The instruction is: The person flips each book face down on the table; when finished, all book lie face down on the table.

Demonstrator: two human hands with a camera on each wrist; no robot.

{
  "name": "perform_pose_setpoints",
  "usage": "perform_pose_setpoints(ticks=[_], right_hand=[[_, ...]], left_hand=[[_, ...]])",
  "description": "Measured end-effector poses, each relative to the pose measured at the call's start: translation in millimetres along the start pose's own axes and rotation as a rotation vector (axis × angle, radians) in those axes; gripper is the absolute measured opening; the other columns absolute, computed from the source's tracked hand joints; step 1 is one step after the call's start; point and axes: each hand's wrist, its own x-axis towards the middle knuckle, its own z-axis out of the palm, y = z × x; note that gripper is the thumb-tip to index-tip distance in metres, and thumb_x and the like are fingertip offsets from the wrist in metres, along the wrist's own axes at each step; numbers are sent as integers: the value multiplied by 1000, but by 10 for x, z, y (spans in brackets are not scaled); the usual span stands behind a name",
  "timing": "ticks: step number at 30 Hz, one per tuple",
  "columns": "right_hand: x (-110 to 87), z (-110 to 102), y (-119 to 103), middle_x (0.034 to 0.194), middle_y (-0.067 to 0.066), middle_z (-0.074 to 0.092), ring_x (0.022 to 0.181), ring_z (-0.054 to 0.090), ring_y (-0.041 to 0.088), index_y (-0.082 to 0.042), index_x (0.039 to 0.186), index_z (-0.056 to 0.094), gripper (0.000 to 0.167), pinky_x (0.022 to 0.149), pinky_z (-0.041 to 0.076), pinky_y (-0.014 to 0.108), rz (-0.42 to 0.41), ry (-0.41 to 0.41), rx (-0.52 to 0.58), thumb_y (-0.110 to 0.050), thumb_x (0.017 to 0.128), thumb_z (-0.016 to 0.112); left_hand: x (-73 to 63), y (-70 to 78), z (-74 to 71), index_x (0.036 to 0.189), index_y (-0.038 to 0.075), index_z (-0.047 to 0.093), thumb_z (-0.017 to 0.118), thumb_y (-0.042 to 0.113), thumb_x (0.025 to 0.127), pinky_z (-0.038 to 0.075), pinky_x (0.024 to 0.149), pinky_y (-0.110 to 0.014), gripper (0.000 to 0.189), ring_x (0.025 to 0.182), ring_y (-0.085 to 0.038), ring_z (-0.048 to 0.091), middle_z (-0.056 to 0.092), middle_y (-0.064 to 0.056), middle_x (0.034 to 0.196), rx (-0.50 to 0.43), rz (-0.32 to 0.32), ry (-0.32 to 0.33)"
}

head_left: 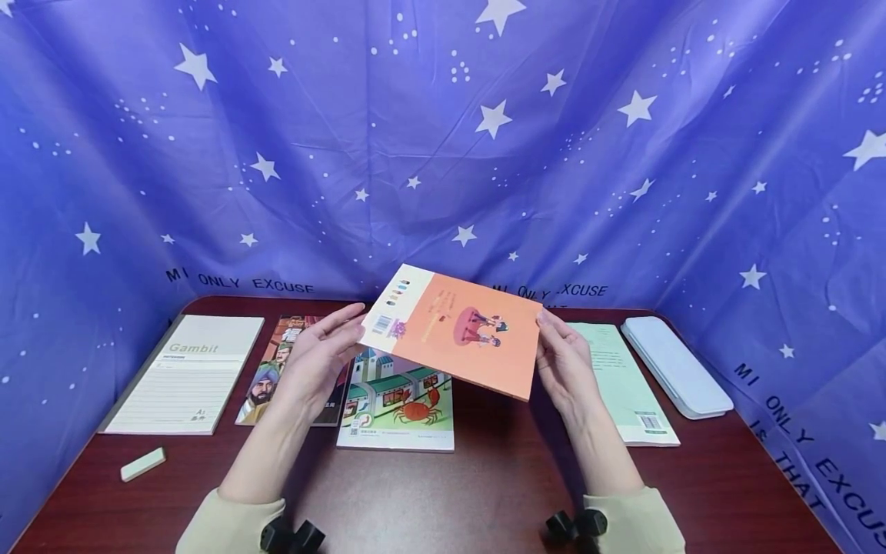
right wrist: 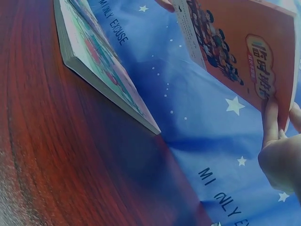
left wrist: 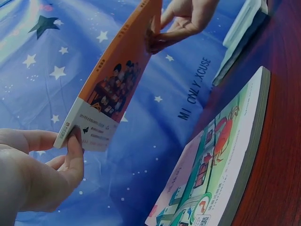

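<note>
We observe the left hand (head_left: 321, 360) and the right hand (head_left: 566, 360) each pinching one of two opposite ends of a thin, rectangular, orange-and-white paper book (head_left: 450, 338), tilted and raised above the dark-red wood-grain desk (head_left: 415, 500), roughly midway between its left and right edges.

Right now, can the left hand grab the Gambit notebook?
Probably not: the left hand holds the orange-and-white book, though nothing seems to lie on the Gambit notebook.
</note>
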Motion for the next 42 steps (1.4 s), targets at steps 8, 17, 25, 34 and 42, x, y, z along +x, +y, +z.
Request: perform_pose_setpoints(ticks=[8, 17, 25, 34, 42], right_hand=[[-16, 39, 29, 111, -7, 75, 94, 69, 2, -5, 157, 39, 54, 85, 59, 16, 10, -19, -93, -18, 107, 54], [-59, 29, 39, 125, -13, 69, 105, 67, -1, -13, 164, 26, 59, 85, 60, 16, 35, -109, -240, -27, 111, 46], [-64, 37, 107, 145, 2, 55, 112, 72, 12, -34, 166, 12, 81, 87, 64, 30, 76, -263, -315, -8, 104, 57], [-45, 18, 65, 164, 16, 31, 116, 72, 18, -40, 165, 0, 100, 85, 65, 37, 134, -331, -280, 7, 98, 57], [-30, -20, 39, 149, 7, 54, 112, 74, 18, -35, 166, 5, 97, 86, 64, 37, 151, -291, -278, 8, 97, 58]], left_hand=[[-4, 21, -17, 153, 1, 43, 58, 3, 101, 57, 95, -19, 54, 111, -5, 67, 55, -15, 147, -4, -12, -21], [1, 11, -22, 152, 2, 46, 58, 5, 101, 57, 92, -19, 53, 105, -4, 67, 62, -5, 132, 31, -27, -3], [4, 31, -34, 156, 2, 41, 58, 6, 101, 55, 92, -17, 57, 103, -2, 66, 58, -13, 141, 69, -56, -17], [10, 17, -29, 156, -1, 38, 57, 5, 97, 54, 93, -14, 62, 110, -1, 65, 46, -20, 157, 102, -96, -136], [10, -26, 7, 152, -2, 41, 61, 7, 97, 55, 88, -17, 59, 109, -7, 62, 57, -14, 139, 168, -86, -152]])
